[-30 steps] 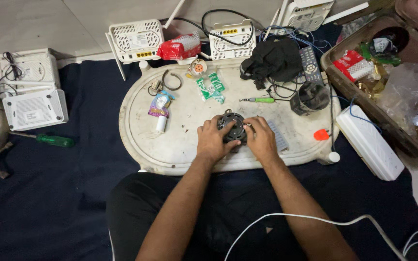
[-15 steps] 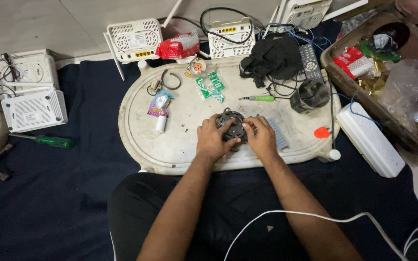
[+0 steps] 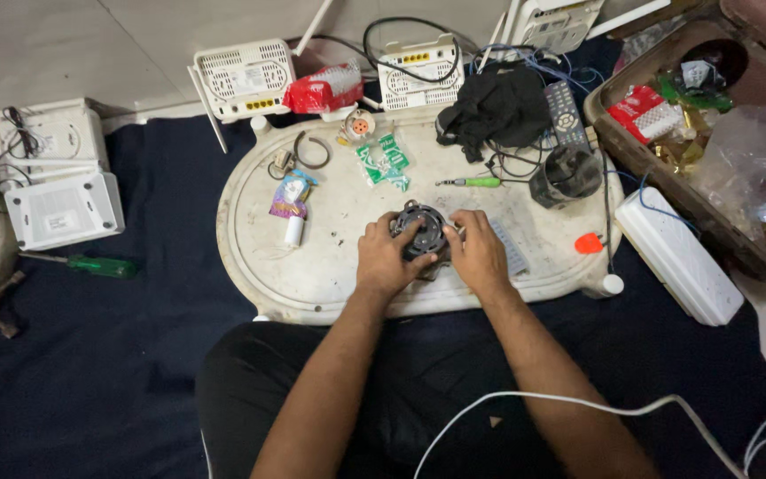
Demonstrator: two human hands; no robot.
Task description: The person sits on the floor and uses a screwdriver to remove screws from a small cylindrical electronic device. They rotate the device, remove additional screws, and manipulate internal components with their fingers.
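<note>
Dark round fan motor [image 3: 422, 232] sits gripped between left hand [image 3: 386, 260] and right hand [image 3: 479, 255] on a white oval tray [image 3: 330, 266]; beyond the right hand, a brown box [image 3: 631, 146] holds packets.

This looks like a makeshift home repair corner set up on the floor. A dark cloth [image 3: 135, 355] covers pale tiles [image 3: 64, 44], and a low white tray [image 3: 330, 275] serves as the bench. White routers [image 3: 241, 80], a remote [image 3: 565, 111], two green screwdrivers [image 3: 90, 264], loose cables [image 3: 507, 160] and a box of odds and ends [image 3: 738, 248] lie around it.
</note>
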